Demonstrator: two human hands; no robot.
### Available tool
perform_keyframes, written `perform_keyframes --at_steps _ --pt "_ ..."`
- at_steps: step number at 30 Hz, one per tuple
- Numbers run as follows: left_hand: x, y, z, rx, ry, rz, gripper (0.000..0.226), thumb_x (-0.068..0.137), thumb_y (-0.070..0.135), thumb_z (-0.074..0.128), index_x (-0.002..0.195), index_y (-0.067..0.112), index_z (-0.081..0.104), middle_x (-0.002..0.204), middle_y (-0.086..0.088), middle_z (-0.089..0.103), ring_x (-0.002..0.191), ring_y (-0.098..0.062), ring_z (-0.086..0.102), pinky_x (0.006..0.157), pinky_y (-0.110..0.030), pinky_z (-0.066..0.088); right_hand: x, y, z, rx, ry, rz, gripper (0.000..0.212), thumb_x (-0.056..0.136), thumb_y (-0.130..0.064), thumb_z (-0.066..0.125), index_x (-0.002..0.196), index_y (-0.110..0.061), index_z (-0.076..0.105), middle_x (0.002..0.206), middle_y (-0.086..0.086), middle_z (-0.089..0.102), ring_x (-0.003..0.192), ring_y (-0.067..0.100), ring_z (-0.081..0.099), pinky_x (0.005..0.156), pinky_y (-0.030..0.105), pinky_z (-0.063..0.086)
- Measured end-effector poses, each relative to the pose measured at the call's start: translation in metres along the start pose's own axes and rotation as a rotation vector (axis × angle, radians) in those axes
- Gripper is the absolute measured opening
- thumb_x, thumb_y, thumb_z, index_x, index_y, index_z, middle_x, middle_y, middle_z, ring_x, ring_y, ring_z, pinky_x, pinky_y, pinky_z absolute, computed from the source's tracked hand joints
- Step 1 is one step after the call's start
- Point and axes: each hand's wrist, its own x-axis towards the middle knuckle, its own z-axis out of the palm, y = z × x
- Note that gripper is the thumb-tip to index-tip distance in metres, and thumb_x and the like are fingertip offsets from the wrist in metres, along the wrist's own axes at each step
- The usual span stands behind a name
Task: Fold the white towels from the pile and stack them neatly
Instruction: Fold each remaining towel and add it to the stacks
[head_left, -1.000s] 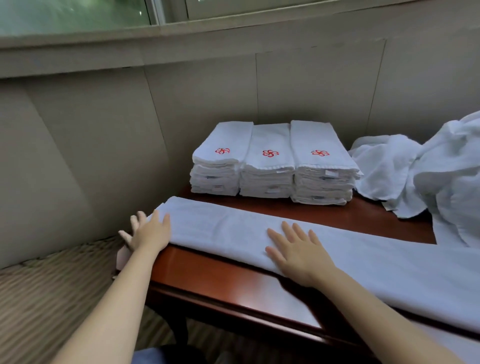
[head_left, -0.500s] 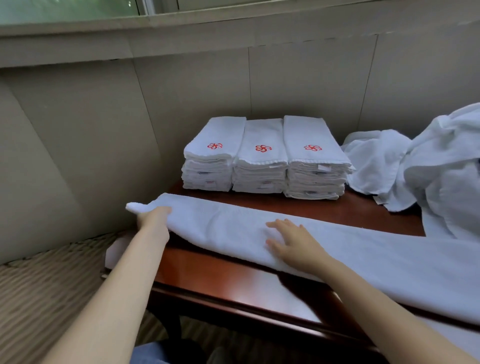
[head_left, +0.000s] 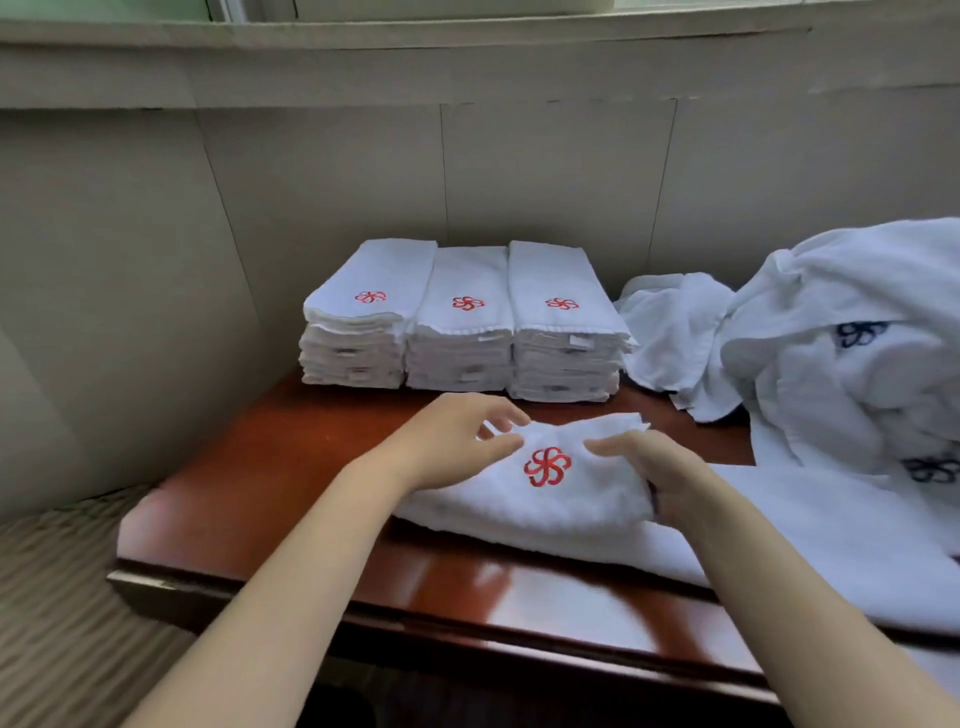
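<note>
Two hands are over a white towel (head_left: 561, 499) at the near middle of the dark red tabletop (head_left: 291, 467). This towel has one end folded over, and a red flower mark shows on top. Its other end lies flat and runs to the right. The left hand (head_left: 457, 441) pinches the far left corner of the fold with curled fingers. The right hand (head_left: 654, 467) holds the right side of the fold, fingers bent on it. Farther back, three stacks of folded towels (head_left: 462, 322) stand touching in a row. To the right lies the loose pile (head_left: 841, 353), some pieces with blue marks.
</note>
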Motion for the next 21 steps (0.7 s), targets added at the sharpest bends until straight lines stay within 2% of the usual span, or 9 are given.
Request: perform_keyframes --at_steps 1,3,6,9,11,13,16,19,21 --pt "0.003 -0.003 -0.002 0.009 0.03 -0.04 0.024 0.092 0.032 0.057 0.115 0.029 0.065 0.11 0.011 0.065 0.089 0.0 0.058 0.077 -0.012 0.041 0.002 0.001 -0.004 -0.122 0.088 -0.052 0.025 0.086 0.006 0.054 0.11 0.006 0.06 0.095 0.024 0.065 0.078 0.032 0.065 0.074 0.041 0.055" --pt "0.009 -0.007 -0.002 0.032 0.076 -0.11 0.024 0.094 0.032 0.054 0.115 0.028 0.064 0.11 0.009 0.064 0.09 -0.003 0.057 0.078 -0.019 0.039 0.002 0.0 -0.011 -0.288 0.153 -0.122 0.028 0.083 0.015 0.049 0.106 0.003 0.061 0.099 0.024 0.063 0.087 0.033 0.06 0.084 0.044 0.05" --pt "0.019 -0.008 0.001 0.033 0.093 -0.184 0.028 0.095 0.031 0.052 0.12 0.026 0.061 0.123 0.005 0.06 0.105 -0.011 0.056 0.085 -0.023 0.038 -0.009 -0.013 -0.032 -0.381 0.197 -0.196 0.032 0.082 0.014 0.048 0.094 -0.012 0.062 0.088 0.013 0.064 0.08 0.029 0.06 0.078 0.036 0.049" --pt "0.03 -0.004 0.007 0.078 0.072 -0.253 0.041 0.095 0.034 0.05 0.135 0.023 0.049 0.14 -0.002 0.048 0.123 -0.019 0.048 0.093 -0.027 0.036 -0.022 -0.032 -0.07 -0.399 0.278 -0.26 0.029 0.08 0.01 0.053 0.085 -0.016 0.066 0.084 0.012 0.068 0.076 0.029 0.063 0.079 0.04 0.052" --pt "0.036 -0.001 0.015 0.083 0.026 -0.338 0.055 0.093 0.039 0.052 0.143 0.021 0.038 0.145 -0.008 0.04 0.128 -0.024 0.045 0.097 -0.03 0.037 -0.032 -0.04 -0.101 -0.433 0.36 -0.26 0.02 0.08 0.005 0.058 0.085 -0.013 0.067 0.086 0.012 0.07 0.078 0.029 0.065 0.08 0.041 0.052" --pt "0.042 0.004 0.026 0.054 -0.073 -0.42 0.066 0.091 0.041 0.056 0.146 0.015 0.03 0.146 -0.011 0.04 0.127 -0.027 0.046 0.096 -0.03 0.039 -0.042 -0.039 -0.134 -0.545 0.466 -0.237 0.01 0.08 -0.003 0.064 0.088 -0.006 0.069 0.087 0.013 0.071 0.076 0.028 0.066 0.074 0.035 0.051" --pt "0.049 0.012 0.046 0.0 -0.202 -0.48 0.075 0.088 0.043 0.059 0.145 0.008 0.025 0.143 -0.01 0.044 0.119 -0.027 0.052 0.086 -0.028 0.041 -0.047 -0.024 -0.168 -0.695 0.587 -0.161 0.021 0.077 -0.008 0.068 0.09 0.009 0.067 0.076 0.014 0.068 0.071 0.025 0.062 0.067 0.033 0.046" --pt "0.057 0.016 0.062 -0.054 -0.17 -0.527 0.085 0.086 0.046 0.061 0.147 0.005 0.019 0.144 -0.012 0.043 0.122 -0.028 0.05 0.084 -0.027 0.038 -0.046 -0.009 -0.182 -0.733 0.574 -0.07 0.025 0.08 -0.007 0.063 0.088 0.016 0.061 0.069 0.012 0.051 0.064 0.02 0.048 0.06 0.029 0.036" --pt "0.061 0.014 0.067 -0.094 -0.132 -0.568 0.094 0.084 0.05 0.063 0.149 0.005 0.012 0.147 -0.014 0.04 0.125 -0.03 0.049 0.088 -0.03 0.038 -0.049 -0.01 -0.191 -0.618 0.55 -0.11 0.02 0.083 -0.006 0.058 0.089 0.012 0.061 0.074 0.017 0.061 0.067 0.025 0.058 0.062 0.032 0.041"
